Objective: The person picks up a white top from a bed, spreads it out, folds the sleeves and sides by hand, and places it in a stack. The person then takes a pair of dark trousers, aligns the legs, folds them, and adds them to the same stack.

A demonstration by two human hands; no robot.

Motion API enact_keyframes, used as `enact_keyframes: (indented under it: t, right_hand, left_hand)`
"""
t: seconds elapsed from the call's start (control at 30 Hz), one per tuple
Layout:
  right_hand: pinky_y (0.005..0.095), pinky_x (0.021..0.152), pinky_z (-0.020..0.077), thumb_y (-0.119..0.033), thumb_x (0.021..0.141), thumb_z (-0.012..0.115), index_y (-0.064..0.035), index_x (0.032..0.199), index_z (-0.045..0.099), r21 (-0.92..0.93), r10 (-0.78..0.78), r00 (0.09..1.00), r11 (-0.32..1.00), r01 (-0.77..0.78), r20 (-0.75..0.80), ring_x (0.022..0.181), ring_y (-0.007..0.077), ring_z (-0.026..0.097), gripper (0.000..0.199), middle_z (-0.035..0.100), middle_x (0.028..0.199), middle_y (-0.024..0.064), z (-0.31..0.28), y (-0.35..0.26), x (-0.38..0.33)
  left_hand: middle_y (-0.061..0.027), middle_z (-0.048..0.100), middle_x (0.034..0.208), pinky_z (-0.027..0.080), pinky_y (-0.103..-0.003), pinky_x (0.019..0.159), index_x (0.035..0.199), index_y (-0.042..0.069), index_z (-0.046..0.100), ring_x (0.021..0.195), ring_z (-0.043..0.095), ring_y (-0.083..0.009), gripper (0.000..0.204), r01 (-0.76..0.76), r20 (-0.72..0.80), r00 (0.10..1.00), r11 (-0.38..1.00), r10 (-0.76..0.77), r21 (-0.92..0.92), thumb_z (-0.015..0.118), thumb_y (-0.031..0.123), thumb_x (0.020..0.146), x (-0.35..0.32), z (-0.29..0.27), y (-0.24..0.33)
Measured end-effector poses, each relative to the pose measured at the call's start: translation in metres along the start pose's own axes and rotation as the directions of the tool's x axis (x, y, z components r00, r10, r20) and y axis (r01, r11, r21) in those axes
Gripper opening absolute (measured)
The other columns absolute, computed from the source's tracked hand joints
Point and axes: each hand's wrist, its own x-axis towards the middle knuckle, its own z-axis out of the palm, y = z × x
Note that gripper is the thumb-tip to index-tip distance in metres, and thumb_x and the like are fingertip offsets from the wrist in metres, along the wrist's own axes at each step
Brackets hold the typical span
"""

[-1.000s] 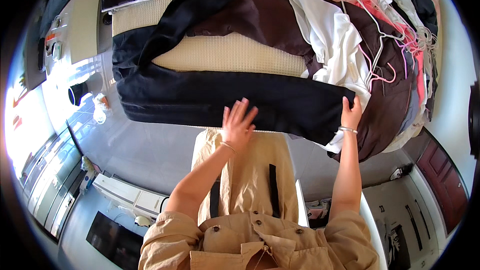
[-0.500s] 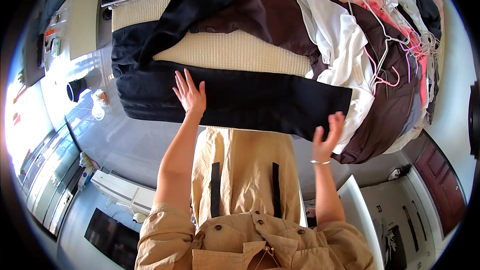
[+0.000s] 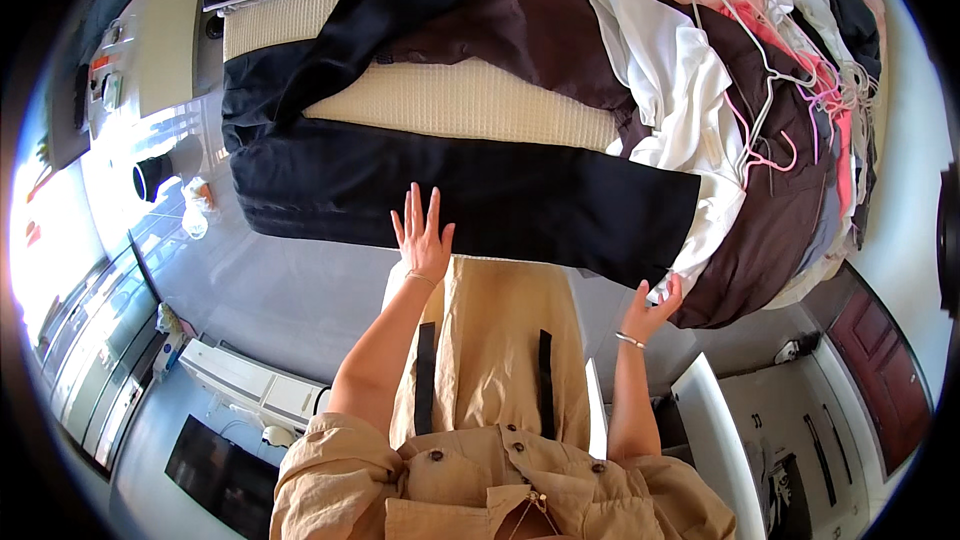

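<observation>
The black garment [image 3: 470,200] is looking like smooth, matt cloth. The cream bedspread [image 3: 470,100] under it is showing a rough waffle weave. The brown garment [image 3: 770,230] is looking soft and faintly glossy, the white shirt [image 3: 670,70] thin and matt, and the floor [image 3: 290,290] is shining glossily.

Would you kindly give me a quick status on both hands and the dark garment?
Left hand open, flat on black folded garment. Right hand open at its right corner. White shirt and clothes pile alongside.
</observation>
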Motion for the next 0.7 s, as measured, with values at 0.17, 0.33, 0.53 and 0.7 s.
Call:
enact_keyframes:
  t: [0.17, 0.33, 0.53, 0.7]
  right_hand:
    - [0.0304, 0.074, 0.0432, -0.018, 0.081, 0.066, -0.0055, 0.109, 0.052, 0.033, 0.096, 0.993, 0.995, -0.099, 0.075, 0.087, 0.0184, 0.050, 0.034, 0.047, 0.110, 0.0083, 0.007, 0.017, 0.011]
    - [0.0231, 0.064, 0.0406, -0.005, 0.080, 0.063, -0.0032, 0.092, 0.055, 0.121, 0.006, 0.985, 0.992, -0.027, 0.171, 0.072, 0.0113, 0.046, 0.015, 0.052, 0.089, 0.0022, 0.001, 0.042, 0.022]
    - [0.0192, 0.061, 0.0359, 0.002, 0.079, 0.061, -0.0021, 0.088, 0.055, 0.092, 0.095, 0.974, 0.989, -0.116, 0.206, 0.067, 0.0062, 0.042, 0.011, 0.050, 0.076, -0.0023, -0.013, 0.040, 0.032]
    - [0.0213, 0.068, 0.0392, 0.004, 0.079, 0.058, -0.0012, 0.092, 0.053, 0.174, 0.137, 0.960, 0.968, -0.182, 0.243, 0.076, 0.0096, 0.046, 0.015, 0.050, 0.084, 0.0013, -0.018, 0.051, 0.033]
  left_hand:
    - [-0.0142, 0.014, 0.150, 0.013, -0.054, 0.109, 0.142, 0.017, 0.029, 0.137, 0.018, -0.0313, 0.064, -0.048, -0.011, 0.999, 0.999, 0.048, -0.026, 0.056, 0.027, 0.086, 0.001, 0.015, 0.007]
    - [-0.0126, 0.015, 0.150, 0.015, -0.054, 0.108, 0.142, 0.021, 0.030, 0.138, 0.018, -0.0289, 0.064, -0.133, 0.011, 0.991, 0.991, 0.133, -0.010, 0.058, 0.029, 0.085, 0.032, 0.027, 0.053]
    - [-0.0092, 0.014, 0.151, 0.017, -0.050, 0.109, 0.142, 0.025, 0.027, 0.138, 0.019, -0.0249, 0.061, -0.346, 0.116, 0.933, 0.937, 0.341, 0.033, 0.053, 0.034, 0.087, 0.049, 0.034, 0.094]
    - [-0.0061, 0.019, 0.150, 0.018, -0.049, 0.109, 0.141, 0.027, 0.030, 0.137, 0.022, -0.0219, 0.064, -0.558, 0.142, 0.820, 0.829, 0.555, -0.022, 0.058, 0.032, 0.084, 0.025, 0.028, 0.114]
